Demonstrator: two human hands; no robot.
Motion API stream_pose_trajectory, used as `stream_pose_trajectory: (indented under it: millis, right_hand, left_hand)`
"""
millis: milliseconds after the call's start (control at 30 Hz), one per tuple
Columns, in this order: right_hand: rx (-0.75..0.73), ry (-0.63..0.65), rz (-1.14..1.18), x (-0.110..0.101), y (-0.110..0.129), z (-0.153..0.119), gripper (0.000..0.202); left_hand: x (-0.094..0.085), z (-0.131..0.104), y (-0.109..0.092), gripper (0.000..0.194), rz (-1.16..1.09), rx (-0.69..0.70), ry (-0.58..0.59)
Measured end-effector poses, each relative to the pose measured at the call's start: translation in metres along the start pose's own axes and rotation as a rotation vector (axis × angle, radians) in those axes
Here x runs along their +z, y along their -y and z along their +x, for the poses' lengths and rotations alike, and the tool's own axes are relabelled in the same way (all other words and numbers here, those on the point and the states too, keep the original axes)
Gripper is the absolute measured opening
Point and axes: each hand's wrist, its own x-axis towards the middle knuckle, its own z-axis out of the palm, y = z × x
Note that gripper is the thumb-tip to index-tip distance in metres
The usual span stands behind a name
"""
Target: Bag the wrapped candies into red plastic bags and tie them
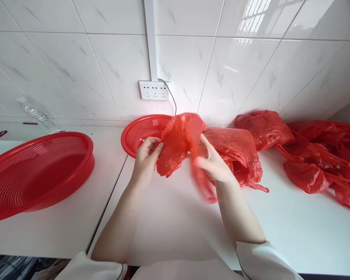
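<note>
A thin red plastic bag (177, 144) hangs crumpled between my hands above the white table (166, 225). My left hand (148, 155) pinches its left edge between thumb and fingers, in front of the small red basket. On the other side, my right hand (212, 161) is closed on the bag, with a blurred strip of it hanging down beneath the palm. What the bag contains, if anything, cannot be made out.
A small red basket (131, 136) stands by the wall; a large one (87, 155) is at the left, near a clear bottle (41, 116). Red bags (236, 144) lie right of my hands, with further red bags (309, 175) at the far right. A socket strip (154, 90) is on the wall.
</note>
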Motion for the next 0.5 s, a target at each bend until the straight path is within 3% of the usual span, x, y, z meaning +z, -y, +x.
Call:
stream_pose_trajectory:
  millis: [133,267,400,500]
  right_hand:
    - [0.069,-0.013,0.199,0.002,-0.013,0.004,0.025]
    - [0.098,-0.130,0.219,-0.024,-0.016,0.006,0.023]
    - [0.130,-0.166,0.193,-0.055,-0.013,0.005,0.036]
    - [0.116,-0.204,0.311,-0.062,-0.012,0.003,0.051]
  left_hand:
    - [-0.005,0.004,-0.001,0.021,0.047,0.044,-0.051]
    - [-0.031,0.014,-0.008,0.025,0.056,0.111,-0.182]
    - [-0.063,0.019,-0.021,0.027,0.058,0.131,-0.256]
    - [-0.072,0.017,-0.027,0.025,0.119,-0.003,-0.185]
